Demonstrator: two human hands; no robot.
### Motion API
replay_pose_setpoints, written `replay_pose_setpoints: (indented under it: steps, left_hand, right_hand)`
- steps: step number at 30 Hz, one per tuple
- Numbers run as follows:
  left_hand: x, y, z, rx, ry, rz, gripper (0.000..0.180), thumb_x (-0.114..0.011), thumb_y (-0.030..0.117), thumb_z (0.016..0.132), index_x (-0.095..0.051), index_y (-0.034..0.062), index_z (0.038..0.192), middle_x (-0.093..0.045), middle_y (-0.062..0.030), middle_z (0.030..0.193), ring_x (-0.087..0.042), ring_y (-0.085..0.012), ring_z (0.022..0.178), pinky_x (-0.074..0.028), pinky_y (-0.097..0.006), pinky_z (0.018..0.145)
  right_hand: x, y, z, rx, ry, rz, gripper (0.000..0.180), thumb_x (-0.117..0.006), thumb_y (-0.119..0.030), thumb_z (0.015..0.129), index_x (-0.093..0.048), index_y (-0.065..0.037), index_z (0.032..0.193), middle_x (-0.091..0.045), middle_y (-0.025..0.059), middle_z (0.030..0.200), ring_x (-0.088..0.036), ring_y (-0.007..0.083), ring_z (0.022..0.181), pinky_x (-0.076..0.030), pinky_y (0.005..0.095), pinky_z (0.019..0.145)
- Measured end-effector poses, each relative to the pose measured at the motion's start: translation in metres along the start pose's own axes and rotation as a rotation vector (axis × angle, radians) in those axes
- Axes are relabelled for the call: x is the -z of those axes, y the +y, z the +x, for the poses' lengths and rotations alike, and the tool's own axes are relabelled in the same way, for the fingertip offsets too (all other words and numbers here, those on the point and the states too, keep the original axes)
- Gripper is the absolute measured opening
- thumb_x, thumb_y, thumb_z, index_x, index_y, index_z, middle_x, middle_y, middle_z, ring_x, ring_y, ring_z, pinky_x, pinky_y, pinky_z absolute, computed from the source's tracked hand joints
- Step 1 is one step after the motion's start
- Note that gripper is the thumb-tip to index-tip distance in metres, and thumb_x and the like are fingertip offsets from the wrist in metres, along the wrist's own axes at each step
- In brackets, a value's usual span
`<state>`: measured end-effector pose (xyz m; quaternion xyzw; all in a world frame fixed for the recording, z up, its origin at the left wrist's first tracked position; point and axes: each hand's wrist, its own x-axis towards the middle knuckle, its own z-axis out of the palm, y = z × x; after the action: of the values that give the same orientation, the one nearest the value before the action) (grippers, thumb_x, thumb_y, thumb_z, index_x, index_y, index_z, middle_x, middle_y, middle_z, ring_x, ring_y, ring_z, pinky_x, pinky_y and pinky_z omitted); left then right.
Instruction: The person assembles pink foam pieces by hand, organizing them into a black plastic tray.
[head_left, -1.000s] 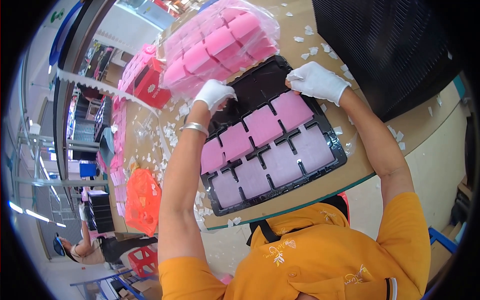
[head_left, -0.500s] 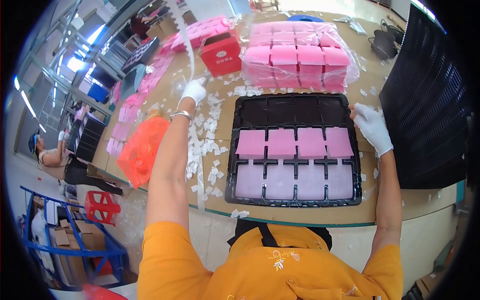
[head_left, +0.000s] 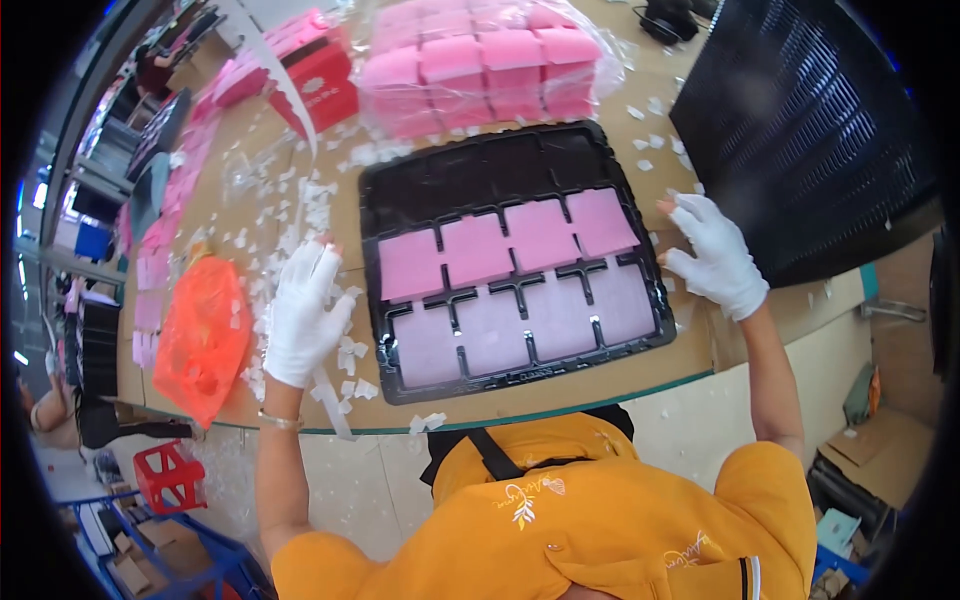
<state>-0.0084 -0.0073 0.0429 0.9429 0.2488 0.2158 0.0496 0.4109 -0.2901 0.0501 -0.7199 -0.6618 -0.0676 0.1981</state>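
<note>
A black plastic tray [head_left: 470, 190] with square compartments lies before me, turned slightly. Its far row is bare black. Pink square pads [head_left: 478, 248] fill the middle row and paler lilac pads [head_left: 490, 332] the front row. My left hand [head_left: 303, 318], in a white glove with bare fingertips, is just left of the tray, fingers stretched out, over white paper scraps [head_left: 350, 355]. A white strip [head_left: 328, 402] runs down beneath it to the table edge. Right of the tray, my gloved right hand [head_left: 722, 260] has its fingers spread and holds nothing.
Wrapped stacks of pink pads [head_left: 480, 70] stand behind the tray, with a red box [head_left: 318, 85] to their left. A black slotted panel [head_left: 800, 140] rises at the right. An orange plastic bag [head_left: 200, 340] lies at the left, near the table edge.
My left hand has come back toward me from the far left scraps to beside the tray. My right hand stays right of the tray, its fingers now spread wider. The view has shifted and tilted.
</note>
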Motion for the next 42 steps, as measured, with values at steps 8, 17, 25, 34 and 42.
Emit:
replay_pose_setpoints:
  steps: [8,17,25,34,42]
  left_hand:
    - [-0.021,0.015,0.011,-0.3,0.063,0.145,0.032,-0.077,0.006,0.073,-0.068,0.0065,0.104,-0.058,-0.0138,0.131,-0.052,-0.038,0.122,-0.041,-0.051,0.104]
    - [-0.033,-0.007,0.043,0.1,0.259,-0.316,0.018,-0.065,0.001,0.088,-0.066,0.0021,0.106,-0.065,-0.0106,0.115,-0.063,-0.0227,0.104,-0.05,-0.033,0.091]
    - [-0.003,0.037,0.042,0.012,0.669,-0.033,0.034,-0.064,0.0,0.091,-0.059,-0.0023,0.124,-0.065,-0.0151,0.113,-0.063,-0.0277,0.103,-0.05,-0.037,0.093]
    - [-0.005,0.084,0.025,-0.267,-0.146,0.032,0.046,-0.077,0.023,0.076,-0.063,0.0072,0.117,-0.06,-0.0124,0.123,-0.055,-0.0346,0.116,-0.044,-0.047,0.1]
    - [-0.01,0.091,-0.008,-0.339,-0.234,-0.058,0.052,-0.075,0.036,0.079,-0.063,0.0048,0.119,-0.06,-0.0135,0.129,-0.055,-0.037,0.12,-0.043,-0.048,0.103]
  right_hand:
    - [-0.02,-0.014,0.02,0.207,-0.014,-0.137,0.041,-0.074,-0.011,0.073,-0.067,-0.006,0.114,-0.062,0.0141,0.122,-0.059,0.0338,0.111,-0.048,0.0421,0.095]
    - [-0.028,-0.006,0.063,0.107,0.133,0.083,0.007,-0.067,-0.007,0.08,-0.064,-0.002,0.084,-0.066,0.0146,0.114,-0.063,0.0345,0.105,-0.05,0.0403,0.09]
    - [-0.051,0.05,0.133,-0.256,-0.004,0.184,0.024,-0.06,-0.022,0.092,-0.066,0.0,0.098,-0.066,0.0172,0.102,-0.066,0.0337,0.09,-0.051,0.0381,0.083]
    - [-0.042,0.029,0.103,-0.245,0.364,0.368,0.027,-0.067,-0.012,0.09,-0.062,0.002,0.113,-0.068,0.0163,0.102,-0.068,0.0309,0.096,-0.052,0.0392,0.086]
    - [-0.02,-0.044,0.031,0.278,0.324,0.008,0.024,-0.074,-0.005,0.075,-0.063,-0.005,0.097,-0.063,0.0092,0.087,-0.061,0.0295,0.078,-0.049,0.0415,0.072]
